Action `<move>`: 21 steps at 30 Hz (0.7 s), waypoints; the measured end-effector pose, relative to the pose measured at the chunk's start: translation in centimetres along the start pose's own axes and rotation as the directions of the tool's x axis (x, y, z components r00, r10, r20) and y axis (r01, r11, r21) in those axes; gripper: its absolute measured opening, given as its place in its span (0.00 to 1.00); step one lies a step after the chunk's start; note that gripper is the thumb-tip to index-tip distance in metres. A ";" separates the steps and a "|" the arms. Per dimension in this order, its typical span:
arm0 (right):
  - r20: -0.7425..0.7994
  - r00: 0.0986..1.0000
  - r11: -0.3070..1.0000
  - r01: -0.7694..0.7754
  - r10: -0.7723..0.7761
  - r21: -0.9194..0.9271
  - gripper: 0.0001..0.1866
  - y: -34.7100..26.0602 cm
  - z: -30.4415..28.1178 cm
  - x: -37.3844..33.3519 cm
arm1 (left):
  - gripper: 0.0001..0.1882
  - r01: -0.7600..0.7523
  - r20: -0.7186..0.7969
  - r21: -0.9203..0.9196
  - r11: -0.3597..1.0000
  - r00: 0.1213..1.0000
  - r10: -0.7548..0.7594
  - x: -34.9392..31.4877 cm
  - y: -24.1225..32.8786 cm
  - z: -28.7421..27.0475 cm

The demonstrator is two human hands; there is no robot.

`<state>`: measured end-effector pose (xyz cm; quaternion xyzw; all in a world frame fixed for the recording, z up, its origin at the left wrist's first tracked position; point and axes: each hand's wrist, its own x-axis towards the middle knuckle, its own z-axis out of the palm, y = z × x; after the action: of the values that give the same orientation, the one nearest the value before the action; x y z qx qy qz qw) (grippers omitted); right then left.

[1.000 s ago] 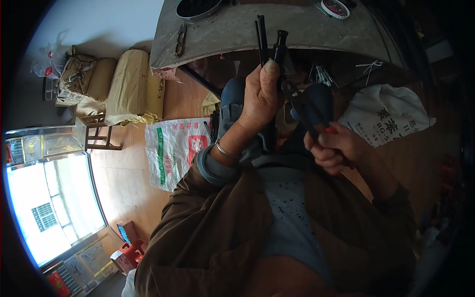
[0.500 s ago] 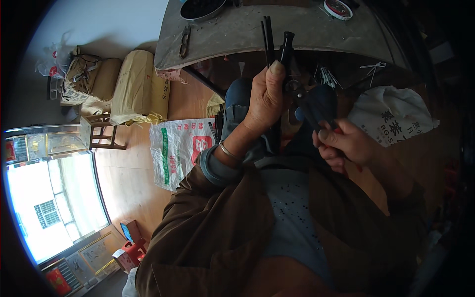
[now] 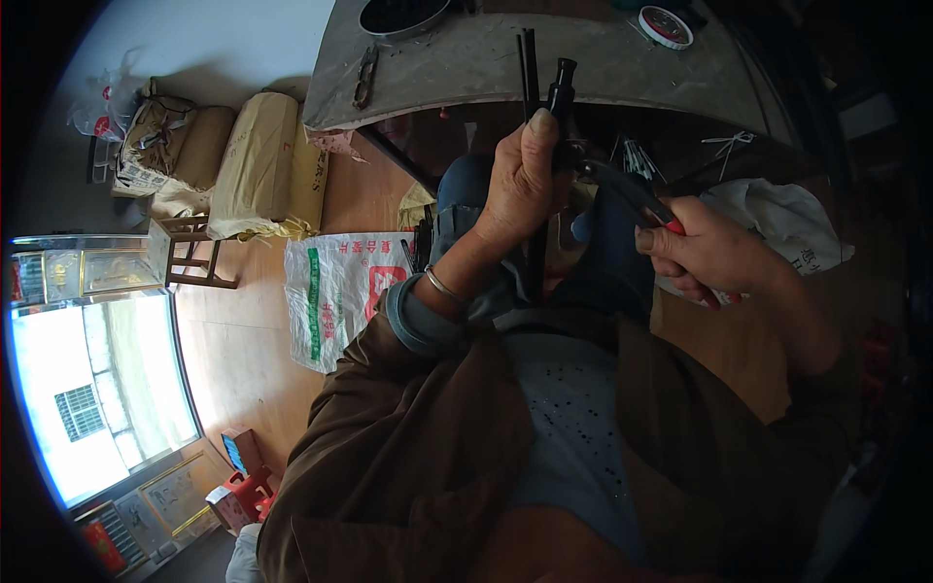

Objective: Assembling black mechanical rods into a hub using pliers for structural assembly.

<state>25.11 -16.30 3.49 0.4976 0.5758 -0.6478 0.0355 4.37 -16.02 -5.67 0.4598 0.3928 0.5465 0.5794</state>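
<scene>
My left hand (image 3: 520,185) is closed around a black molded part, with its thumb pressed along the top. Above the fist stand the part's thin straight rods (image 3: 528,73) and a thicker flared stem (image 3: 561,85). Pliers (image 3: 630,188) with dark and red handles are gripped in my closed right hand (image 3: 714,248). Their pivot end lies right beside the left fist, against or very near the black part; the jaws are too dark to make out. A bracelet (image 3: 445,294) circles my left wrist.
Ahead is a grey worktable (image 3: 486,63) bearing a round pan of black pieces (image 3: 403,17), a small metal tool (image 3: 365,78) and a round lid (image 3: 667,27). White sacks (image 3: 335,291) lie on the floor. Wrapped bales (image 3: 255,165) and a wooden stool (image 3: 192,255) stand at left.
My right hand has moved up and to the right with the pliers, whose handles now slant more sideways. My left hand keeps its hold on the black part, almost in the same place.
</scene>
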 end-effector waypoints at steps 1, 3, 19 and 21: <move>-0.001 1.000 1.000 -0.001 0.001 -0.004 0.15 0.0 -0.3 0.1 | 0.31 0.042 0.029 -0.047 0.998 0.999 -0.040 0.0 0.1 -0.1; 0.093 0.995 0.997 0.020 -0.027 0.068 0.13 0.6 -1.1 0.5 | 0.30 0.079 0.057 -0.113 0.990 0.996 -0.073 0.1 0.0 -0.7; -0.223 0.950 0.897 0.107 -0.220 -0.430 0.06 0.6 0.6 0.8 | 0.25 -0.139 -0.124 0.050 0.989 0.982 0.144 0.2 -0.6 0.9; -0.218 0.951 0.906 0.118 -0.222 -0.406 0.07 0.9 1.0 1.0 | 0.26 -0.084 -0.112 -0.027 0.996 0.990 0.081 0.2 -0.4 0.4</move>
<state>24.57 -16.83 1.97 0.5083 0.7337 -0.4509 0.0009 4.87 -15.87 -5.98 0.4352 0.3963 0.6009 0.5408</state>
